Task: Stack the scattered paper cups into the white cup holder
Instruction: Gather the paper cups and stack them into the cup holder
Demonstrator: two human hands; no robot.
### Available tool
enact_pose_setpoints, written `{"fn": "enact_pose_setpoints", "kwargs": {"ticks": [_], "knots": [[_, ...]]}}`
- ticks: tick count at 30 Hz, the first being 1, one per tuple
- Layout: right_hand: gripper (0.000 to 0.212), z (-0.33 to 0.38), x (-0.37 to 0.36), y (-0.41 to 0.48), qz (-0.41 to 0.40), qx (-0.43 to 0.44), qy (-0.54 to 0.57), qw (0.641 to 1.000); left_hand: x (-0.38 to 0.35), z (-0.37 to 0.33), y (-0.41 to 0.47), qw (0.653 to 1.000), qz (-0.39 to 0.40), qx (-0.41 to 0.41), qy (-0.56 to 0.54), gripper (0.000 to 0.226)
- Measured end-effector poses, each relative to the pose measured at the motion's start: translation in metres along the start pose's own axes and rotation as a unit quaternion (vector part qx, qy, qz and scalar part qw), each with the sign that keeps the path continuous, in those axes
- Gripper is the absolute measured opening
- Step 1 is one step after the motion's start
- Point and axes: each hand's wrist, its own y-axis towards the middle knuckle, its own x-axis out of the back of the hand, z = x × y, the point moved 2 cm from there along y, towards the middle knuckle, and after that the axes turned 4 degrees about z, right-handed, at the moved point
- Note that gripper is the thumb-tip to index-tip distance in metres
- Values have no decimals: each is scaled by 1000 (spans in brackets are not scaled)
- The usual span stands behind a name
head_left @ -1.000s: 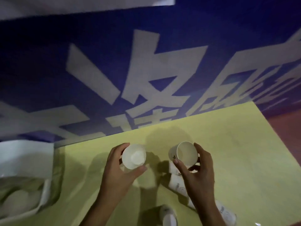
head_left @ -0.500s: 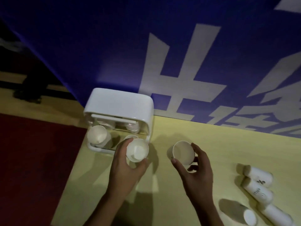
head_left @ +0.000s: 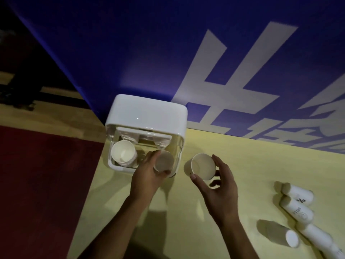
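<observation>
While the left hand (head_left: 147, 176) is gripping a paper cup (head_left: 164, 163) at the front right corner of the white cup holder (head_left: 149, 114), the right hand (head_left: 218, 187) is holding a second cup (head_left: 200, 169) above the yellow table (head_left: 242, 165), just beside the holder, mouth tilted toward the camera. Inside the holder's left slot another cup (head_left: 123, 154) is sitting mouth up. Four more cups are lying on their sides near the table's right edge: one (head_left: 298, 193) showing a dark mark that looks like a percent sign, one (head_left: 296, 210) carrying small lettering too blurred to read, a third (head_left: 315, 236) beyond it, and a fourth (head_left: 280, 235) showing its base. Behind the table a blue banner (head_left: 130, 53) is displaying large white characters (head_left: 233, 81), only partly in view.
</observation>
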Motion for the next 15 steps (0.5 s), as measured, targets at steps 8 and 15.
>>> {"fn": "enact_pose_setpoints", "kwargs": {"ticks": [8, 15], "knots": [[78, 13, -54, 23, 86, 56, 0, 995, -16, 20, 13, 992, 119, 34, -33, 65], [74, 4, -92, 33, 126, 62, -4, 990, -3, 29, -1, 971, 138, 72, -180, 80]]}}
